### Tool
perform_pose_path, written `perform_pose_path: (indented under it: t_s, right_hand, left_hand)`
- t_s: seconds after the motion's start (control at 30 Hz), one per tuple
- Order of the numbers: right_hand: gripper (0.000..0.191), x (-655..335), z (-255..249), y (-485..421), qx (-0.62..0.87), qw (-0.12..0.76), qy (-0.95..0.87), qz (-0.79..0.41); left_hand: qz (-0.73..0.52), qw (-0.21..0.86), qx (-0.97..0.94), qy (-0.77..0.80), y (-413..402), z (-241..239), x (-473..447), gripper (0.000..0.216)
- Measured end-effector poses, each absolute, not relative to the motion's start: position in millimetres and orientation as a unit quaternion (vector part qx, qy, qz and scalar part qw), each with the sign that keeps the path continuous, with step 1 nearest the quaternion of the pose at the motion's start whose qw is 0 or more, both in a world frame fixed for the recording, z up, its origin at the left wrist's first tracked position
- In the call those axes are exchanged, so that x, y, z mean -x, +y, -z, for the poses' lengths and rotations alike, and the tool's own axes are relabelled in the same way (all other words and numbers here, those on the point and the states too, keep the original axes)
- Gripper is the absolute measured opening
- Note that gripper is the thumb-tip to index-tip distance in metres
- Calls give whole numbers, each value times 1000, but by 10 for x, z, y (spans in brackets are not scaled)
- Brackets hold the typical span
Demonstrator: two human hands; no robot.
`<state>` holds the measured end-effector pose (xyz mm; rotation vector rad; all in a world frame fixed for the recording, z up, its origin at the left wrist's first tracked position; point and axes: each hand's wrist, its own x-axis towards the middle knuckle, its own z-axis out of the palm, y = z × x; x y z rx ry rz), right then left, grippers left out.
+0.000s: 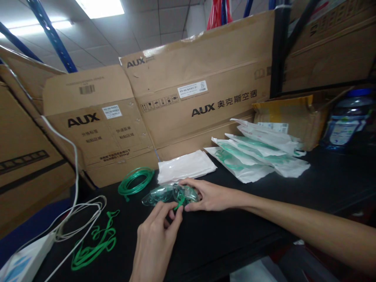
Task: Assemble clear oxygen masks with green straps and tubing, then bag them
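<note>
A clear, green-tinted oxygen mask is gripped at its edge by my right hand, thumb below and fingers above. Close against it, my left hand pinches a green elastic strap at the side of the mask. Another clear mask lies just left of the held one. Whether the two touch is hard to see. Behind and to the left rests a coil of green tubing. More green elastic straps lie loosely in a tangle left of my left hand.
White bags are stacked behind the masks. Several filled bags with green contents lie at right, near an open carton and a blue-capped bottle. White cables and a power strip occupy the left. Cardboard walls the back.
</note>
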<state>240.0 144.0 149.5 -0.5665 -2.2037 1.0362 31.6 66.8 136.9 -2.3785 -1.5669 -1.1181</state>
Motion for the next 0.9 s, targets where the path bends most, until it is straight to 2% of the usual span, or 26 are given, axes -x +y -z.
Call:
perform_pose_path:
  t_s: [0.1, 0.27, 0.53, 0.73, 0.9]
  right_hand:
    - [40, -2377, -1491, 1438, 206, 309, -835, -405]
    - [33, -2371, -1513, 1411, 215, 326, -833, -392]
    - [38, -2348, -1495, 1427, 225, 340, -850, -334]
    - [25, -2319, -1491, 1409, 240, 336, -843, -346]
    - [26, -2291, -1480, 1397, 232, 353, -841, -338]
  left_hand:
    - [360, 51, 779, -511, 657, -1369, -338, 25]
    - [348, 45, 784, -512, 653, -1358, -354, 23]
    - [337, 60, 802, -489, 636, -1373, -365, 22]
    - [346, 72, 807, -474, 630, -1393, -375, 22]
    - [355, 84, 804, -470, 600, -1424, -377, 21]
